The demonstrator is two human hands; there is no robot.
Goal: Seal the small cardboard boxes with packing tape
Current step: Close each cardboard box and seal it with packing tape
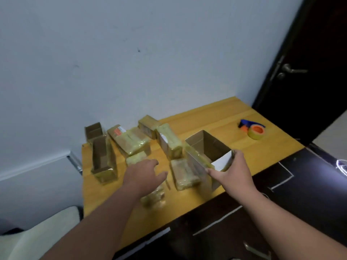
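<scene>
Open box: the tall brown cardboard box with its top open [208, 156] is gripped at its near right corner by the right hand [231, 170], fingers wrapped over the rim, thumb on the near face.
Left hand: the left hand [145, 172] is spread flat and empty, held over a tape-wrapped box, with no grip seen.
Tape: the yellow roll of packing tape on its orange-and-blue dispenser [253, 129] is seen lying at the far right of the yellow wooden table [216, 117], well apart from both hands.
Key relation: the tape lies beyond and to the right of the held box; the right hand is judged nearer, but it is occupied.
Long axis: the held box stands upright, mouth up, its flaps not closed.
Count, open boxes: three are counted, the held one plus two at far left [93, 130] [102, 158].
Count, taped boxes: about six; the blurred one under the left forearm is uncertain.
Count, tape rolls: one.
</scene>
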